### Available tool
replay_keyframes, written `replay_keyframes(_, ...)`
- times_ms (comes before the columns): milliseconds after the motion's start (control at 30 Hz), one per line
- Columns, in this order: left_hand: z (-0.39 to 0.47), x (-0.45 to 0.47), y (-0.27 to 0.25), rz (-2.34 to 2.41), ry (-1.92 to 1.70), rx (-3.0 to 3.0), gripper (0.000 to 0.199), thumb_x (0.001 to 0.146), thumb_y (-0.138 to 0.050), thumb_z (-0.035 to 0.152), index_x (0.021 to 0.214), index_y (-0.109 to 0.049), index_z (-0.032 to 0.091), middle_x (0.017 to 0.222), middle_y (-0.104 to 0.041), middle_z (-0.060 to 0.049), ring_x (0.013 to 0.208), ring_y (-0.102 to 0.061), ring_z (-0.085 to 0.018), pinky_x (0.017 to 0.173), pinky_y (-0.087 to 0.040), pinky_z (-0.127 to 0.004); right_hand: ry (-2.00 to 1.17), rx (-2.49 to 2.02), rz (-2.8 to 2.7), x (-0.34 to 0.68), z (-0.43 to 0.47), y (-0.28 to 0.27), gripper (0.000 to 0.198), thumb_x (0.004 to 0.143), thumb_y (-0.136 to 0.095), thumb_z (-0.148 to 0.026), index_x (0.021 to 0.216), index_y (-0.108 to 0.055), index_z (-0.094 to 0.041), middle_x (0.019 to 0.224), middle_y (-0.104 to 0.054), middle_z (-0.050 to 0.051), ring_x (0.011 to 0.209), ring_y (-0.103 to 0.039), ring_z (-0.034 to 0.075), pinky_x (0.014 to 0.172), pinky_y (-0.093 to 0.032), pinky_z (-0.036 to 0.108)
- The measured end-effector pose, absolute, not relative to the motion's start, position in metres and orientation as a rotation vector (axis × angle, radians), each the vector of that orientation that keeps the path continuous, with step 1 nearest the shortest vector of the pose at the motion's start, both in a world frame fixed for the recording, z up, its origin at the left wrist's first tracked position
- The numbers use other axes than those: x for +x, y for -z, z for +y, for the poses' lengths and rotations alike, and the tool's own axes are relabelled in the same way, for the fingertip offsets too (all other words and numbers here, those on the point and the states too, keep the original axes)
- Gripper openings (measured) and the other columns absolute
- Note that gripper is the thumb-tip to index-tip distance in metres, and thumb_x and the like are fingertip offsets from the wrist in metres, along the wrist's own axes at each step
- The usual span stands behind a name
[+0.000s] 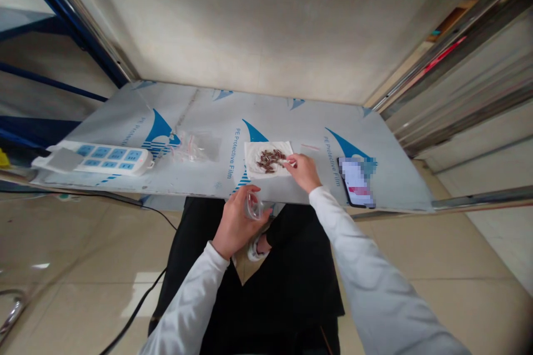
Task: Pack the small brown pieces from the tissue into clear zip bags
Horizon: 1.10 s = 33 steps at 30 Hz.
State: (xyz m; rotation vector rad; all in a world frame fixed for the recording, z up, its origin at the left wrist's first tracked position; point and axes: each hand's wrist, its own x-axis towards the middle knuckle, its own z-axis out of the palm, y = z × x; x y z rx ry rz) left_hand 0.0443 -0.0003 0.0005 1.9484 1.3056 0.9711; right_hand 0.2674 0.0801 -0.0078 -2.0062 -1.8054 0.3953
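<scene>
My left hand [239, 216], in front of the table's near edge, curls around a small clear plastic bag [254, 206] whose mouth is spread. On the table lies a white sheet [254, 169], paper or cloth, bearing a heap of small dark brown metal pieces [270, 160] that look like screws or pins. The fingers of my right hand [303, 171] are closed at the right side of this heap. Something small and white shows at their tips; whether it is the sheet's edge or a separate thing I cannot tell.
Left of the sheet are several clear zip bags [192, 148] and a white power strip [112, 159] with blue sockets. A phone [356, 183] lies at the right near edge of the film-covered table [216, 113]. A black cable [137, 310] crosses the floor.
</scene>
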Motion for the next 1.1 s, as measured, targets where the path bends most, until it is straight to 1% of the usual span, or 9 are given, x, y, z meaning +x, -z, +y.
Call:
replay_keyframes(133,0.001,0.046,0.001,1.310,-0.938,1.971,0.041,0.070,-0.072,0.028,0.105,-0.052,0.023,0.079,-0.061,0.002,0.074,-0.063,-0.018,0.073,-0.050,-0.032,-0.424,-2.016,-1.938,0.262,0.094,0.025,0.011,0.082,-0.063,-0.019,0.090,-0.070,-0.015,0.092,-0.070,0.010,0.084,-0.065,0.018,0.082,-0.047,0.028)
replay_keyframes(300,0.006,0.045,0.004,1.322,-0.911,1.997,0.037,0.072,-0.071,0.027,0.104,-0.053,0.023,0.082,-0.063,0.000,0.078,-0.064,-0.019,0.075,-0.049,-0.034,-0.394,-2.096,-2.008,0.253,0.093,0.024,0.015,0.085,-0.056,-0.017,0.093,-0.069,-0.016,0.097,-0.067,0.012,0.090,-0.064,0.020,0.084,-0.046,0.029)
replay_keyframes(500,0.014,0.050,0.002,1.309,-0.900,1.993,0.035,0.072,-0.072,0.027,0.102,-0.055,0.022,0.082,-0.065,-0.001,0.078,-0.064,-0.019,0.076,-0.048,-0.034,-0.375,-2.239,-2.000,0.246,0.102,0.021,0.020,0.081,-0.063,-0.022,0.098,-0.065,-0.012,0.101,-0.065,0.018,0.095,-0.064,0.026,0.083,-0.045,0.032)
replay_keyframes(633,0.022,0.055,0.000,1.296,-0.905,1.997,0.035,0.071,-0.072,0.026,0.101,-0.056,0.021,0.081,-0.065,-0.001,0.078,-0.064,-0.019,0.077,-0.047,-0.035,-0.424,-2.278,-1.994,0.247,0.109,0.021,0.019,0.075,-0.070,-0.023,0.091,-0.067,-0.013,0.096,-0.068,0.016,0.094,-0.064,0.026,0.081,-0.045,0.031)
replay_keyframes(733,0.029,0.059,0.000,1.296,-0.913,1.990,0.035,0.071,-0.072,0.026,0.101,-0.056,0.021,0.081,-0.065,0.000,0.077,-0.063,-0.019,0.077,-0.046,-0.034,-0.453,-2.273,-1.972,0.251,0.113,0.021,0.015,0.071,-0.072,-0.021,0.085,-0.068,-0.014,0.091,-0.070,0.013,0.091,-0.064,0.025,0.078,-0.045,0.030)
replay_keyframes(833,0.034,0.061,0.001,1.274,-0.928,1.973,0.034,0.071,-0.072,0.025,0.101,-0.056,0.021,0.080,-0.065,0.000,0.077,-0.063,-0.018,0.077,-0.046,-0.033,-0.467,-2.229,-1.940,0.254,0.113,0.019,0.011,0.071,-0.070,-0.014,0.082,-0.069,-0.014,0.088,-0.071,0.011,0.090,-0.065,0.024,0.078,-0.046,0.030)
replay_keyframes(933,0.038,0.063,0.002,1.272,-0.940,1.957,0.033,0.071,-0.072,0.025,0.100,-0.056,0.021,0.080,-0.064,0.000,0.077,-0.062,-0.018,0.076,-0.046,-0.032,-0.476,-2.141,-1.905,0.254,0.105,0.006,0.010,0.076,-0.065,-0.011,0.084,-0.070,-0.012,0.089,-0.072,0.011,0.088,-0.066,0.022,0.080,-0.047,0.029)
replay_keyframes(1033,0.040,0.063,0.002,1.273,-0.954,1.953,0.034,0.071,-0.072,0.026,0.101,-0.056,0.020,0.081,-0.064,-0.001,0.079,-0.062,-0.019,0.076,-0.046,-0.032,-0.530,-1.979,-1.878,0.245,0.080,-0.027,0.012,0.083,-0.061,-0.018,0.091,-0.069,-0.014,0.087,-0.073,0.007,0.081,-0.067,0.016,0.075,-0.049,0.025)
replay_keyframes(1100,0.039,0.065,-0.001,1.253,-0.977,1.947,0.036,0.070,-0.072,0.027,0.102,-0.056,0.020,0.084,-0.064,-0.002,0.081,-0.062,-0.019,0.077,-0.046,-0.032,-0.600,-1.756,-1.878,0.237,0.058,-0.055,0.013,0.084,-0.062,-0.022,0.092,-0.069,-0.016,0.086,-0.073,0.004,0.075,-0.068,0.014,0.070,-0.050,0.023)
